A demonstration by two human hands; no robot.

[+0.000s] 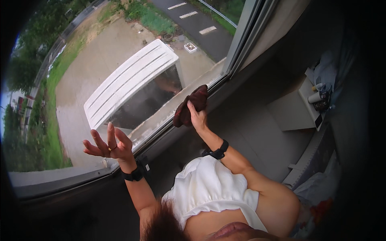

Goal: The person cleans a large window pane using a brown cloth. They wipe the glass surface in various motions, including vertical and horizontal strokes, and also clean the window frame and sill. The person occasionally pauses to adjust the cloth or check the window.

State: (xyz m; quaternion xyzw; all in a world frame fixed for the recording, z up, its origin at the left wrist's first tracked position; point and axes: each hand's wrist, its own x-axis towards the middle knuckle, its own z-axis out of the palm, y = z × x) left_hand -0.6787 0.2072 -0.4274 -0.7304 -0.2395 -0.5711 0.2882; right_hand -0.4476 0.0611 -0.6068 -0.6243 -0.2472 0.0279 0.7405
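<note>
My right hand (198, 117) grips a dark brown cloth (193, 105), bunched up beside the lower track of a window frame (221, 81). Part of the cloth hangs past my fingers, and most of my fingertips are hidden behind it. Against the window glass, or just in front of it, my left hand (110, 144) is raised with its fingers spread and nothing in it. A ring (111, 148) sits on one of its fingers. Whether the left fingertips touch the pane I cannot tell. Each wrist wears a black band.
Beyond the window lie a white ridged roof (132, 81), a concrete yard (90, 60) and a road (199, 18). Indoors at the right stands a white cabinet (289, 105) bearing a white cup (315, 98), a dark container (321, 104) and plastic bags (325, 72).
</note>
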